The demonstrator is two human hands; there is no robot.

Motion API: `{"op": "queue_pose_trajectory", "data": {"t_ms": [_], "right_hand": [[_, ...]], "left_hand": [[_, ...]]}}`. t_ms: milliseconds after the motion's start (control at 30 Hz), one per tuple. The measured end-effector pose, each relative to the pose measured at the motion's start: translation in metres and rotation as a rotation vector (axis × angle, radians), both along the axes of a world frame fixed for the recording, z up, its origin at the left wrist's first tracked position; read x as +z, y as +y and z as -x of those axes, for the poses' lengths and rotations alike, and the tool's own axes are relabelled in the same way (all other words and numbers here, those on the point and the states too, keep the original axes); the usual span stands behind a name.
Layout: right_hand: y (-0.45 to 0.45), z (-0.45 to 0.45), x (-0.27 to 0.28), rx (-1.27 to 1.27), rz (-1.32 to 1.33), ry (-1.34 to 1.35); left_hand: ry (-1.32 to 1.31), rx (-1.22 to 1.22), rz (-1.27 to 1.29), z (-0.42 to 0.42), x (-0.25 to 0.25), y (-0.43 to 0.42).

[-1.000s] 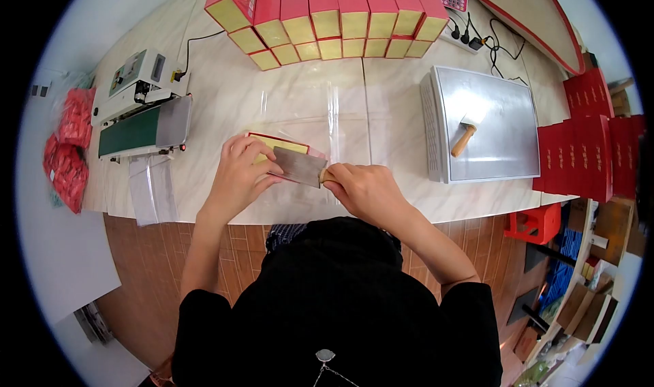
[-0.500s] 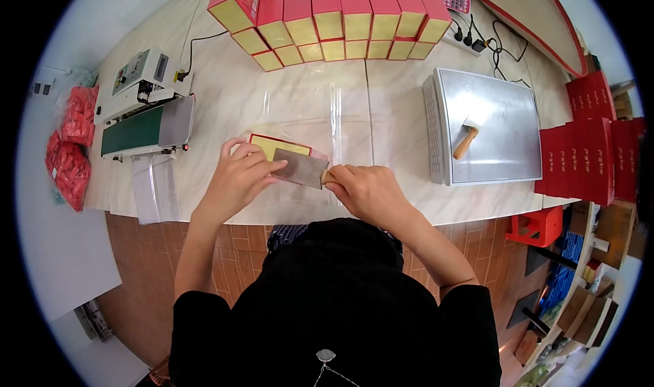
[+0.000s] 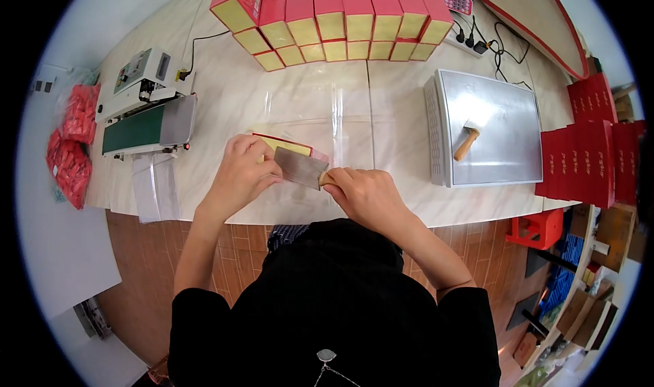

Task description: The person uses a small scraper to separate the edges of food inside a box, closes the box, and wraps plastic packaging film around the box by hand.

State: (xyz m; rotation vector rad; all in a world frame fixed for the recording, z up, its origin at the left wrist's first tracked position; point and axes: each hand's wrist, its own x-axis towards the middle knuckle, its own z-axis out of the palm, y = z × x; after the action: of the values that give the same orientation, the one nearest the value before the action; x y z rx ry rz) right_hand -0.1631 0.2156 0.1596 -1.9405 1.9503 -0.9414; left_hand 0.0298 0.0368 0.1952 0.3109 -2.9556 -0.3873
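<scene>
My right hand (image 3: 364, 189) grips the short wooden handle of a scraper with a flat metal blade (image 3: 298, 167). The blade lies slanted along the near side of a red-edged box with a yellow face (image 3: 283, 144), covering part of it. Around the box's left end curl the fingers of my left hand (image 3: 244, 169), its fingertips close to the blade's left edge. Clear plastic film (image 3: 337, 118) spreads out behind and to the right of the box; how it wraps the box is partly hidden by my hands.
Stacked red-and-yellow boxes (image 3: 344, 22) stand at the back. On the left is a sealing machine with a green belt (image 3: 133, 129), with clear bags (image 3: 155, 186) before it. A metal hot plate (image 3: 507, 142) on the right carries another wooden-handled scraper (image 3: 466, 144). Red boxes (image 3: 579, 159) are beyond.
My left fingers have drawn back from the blade's face and curled in at the box's left end. The scraper has tilted slightly; my right hand stays on its handle.
</scene>
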Motion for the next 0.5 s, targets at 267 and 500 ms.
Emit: {"op": "queue_pose_trajectory", "data": {"t_ms": [267, 500], "right_hand": [[0.001, -0.002, 0.001, 0.058, 0.01, 0.043], [0.006, -0.009, 0.005, 0.061, -0.011, 0.122]], "left_hand": [[0.074, 0.029, -0.054, 0.006, -0.009, -0.012], [0.062, 0.068, -0.071, 0.007, -0.01, -0.009]]}}
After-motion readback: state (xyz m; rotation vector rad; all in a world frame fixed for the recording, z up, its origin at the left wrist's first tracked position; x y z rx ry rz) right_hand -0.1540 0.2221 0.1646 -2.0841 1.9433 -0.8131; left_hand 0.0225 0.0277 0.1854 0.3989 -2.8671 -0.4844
